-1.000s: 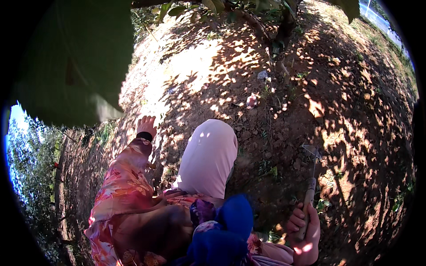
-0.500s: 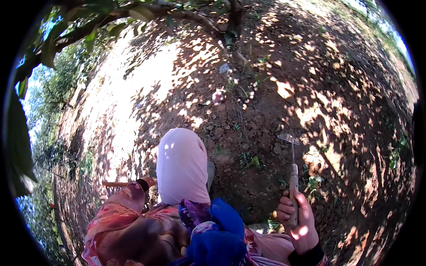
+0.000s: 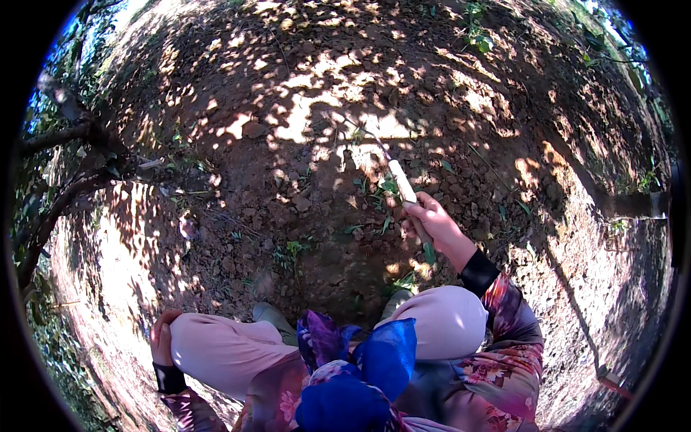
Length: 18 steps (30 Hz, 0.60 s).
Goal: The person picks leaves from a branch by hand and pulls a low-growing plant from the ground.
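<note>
My right hand (image 3: 432, 219) is closed around the wooden handle of a small hand hoe (image 3: 403, 181). Its thin metal shank points forward and left, over sunlit soil. The blade's outline is lost in the glare, so I cannot tell whether it touches the ground. Small green weeds (image 3: 389, 186) grow beside the handle. My left hand (image 3: 164, 337) lies against the outer side of my bent left knee (image 3: 216, 344), fingers stretched over the pale trouser cloth, with nothing seen in it.
Low weeds (image 3: 291, 249) stand in front of my feet. A pinkish round thing (image 3: 188, 227) lies on the soil to the left, near tree branches (image 3: 79, 137). At the right are a trunk-like shape (image 3: 637, 205) and a small tool-like object (image 3: 610, 379).
My view has swung right, so the tree and pinkish thing now appear farther left. My right hand has moved forward and inward with the hoe. My left hand now shows on the knee.
</note>
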Tool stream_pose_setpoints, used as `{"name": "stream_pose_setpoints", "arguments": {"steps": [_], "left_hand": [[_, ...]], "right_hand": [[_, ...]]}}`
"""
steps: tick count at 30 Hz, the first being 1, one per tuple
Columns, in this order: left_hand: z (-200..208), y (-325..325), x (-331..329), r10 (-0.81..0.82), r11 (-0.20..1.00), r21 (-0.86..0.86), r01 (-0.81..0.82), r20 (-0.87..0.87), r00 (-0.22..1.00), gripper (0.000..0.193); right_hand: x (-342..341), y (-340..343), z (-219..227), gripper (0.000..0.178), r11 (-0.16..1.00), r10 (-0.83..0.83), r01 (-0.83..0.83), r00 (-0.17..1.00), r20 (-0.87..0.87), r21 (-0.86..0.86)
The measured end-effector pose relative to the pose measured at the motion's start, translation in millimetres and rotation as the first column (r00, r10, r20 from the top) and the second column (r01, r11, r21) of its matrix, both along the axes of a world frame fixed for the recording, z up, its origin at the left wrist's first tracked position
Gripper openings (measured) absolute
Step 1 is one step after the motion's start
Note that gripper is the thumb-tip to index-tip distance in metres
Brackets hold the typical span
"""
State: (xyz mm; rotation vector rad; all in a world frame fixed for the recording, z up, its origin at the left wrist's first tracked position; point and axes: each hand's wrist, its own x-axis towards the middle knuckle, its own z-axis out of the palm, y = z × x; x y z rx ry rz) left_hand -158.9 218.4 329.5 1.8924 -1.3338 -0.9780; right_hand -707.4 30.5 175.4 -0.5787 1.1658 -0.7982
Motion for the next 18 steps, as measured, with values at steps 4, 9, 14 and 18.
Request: {"name": "stream_pose_setpoints", "arguments": {"steps": [4, 9, 14, 18], "left_hand": [[18.7, -9.1, -2.3, 0.016, 0.988, 0.156, -0.022, 0.045, 0.999, 0.034], [4.2, -1.6, 28.7, 0.087, 0.99, 0.109, -0.084, -0.021, 0.996, 0.027], [-3.9, -12.1, 40.3, 0.054, 0.984, 0.166, -0.068, 0.09, 0.995, 0.025], [2.7, -39.1, 17.0, -0.09, 0.954, 0.299, 0.025, 0.204, 0.975, 0.028]], "right_hand": [[-47.8, -17.8, -46.9, 0.033, 0.992, -0.082, 0.003, 0.786, -0.613, -0.128], [-79.3, -72.0, -109.2, 0.037, 0.978, -0.127, -0.126, 0.287, -0.95, -0.169], [-80.7, -88.0, -138.4, 0.035, 0.989, -0.149, 0.13, 0.805, -0.574, -0.074], [-75.9, -87.1, -138.1, 0.026, 0.96, -0.271, 0.274, 0.961, -0.052, 0.056]]}}
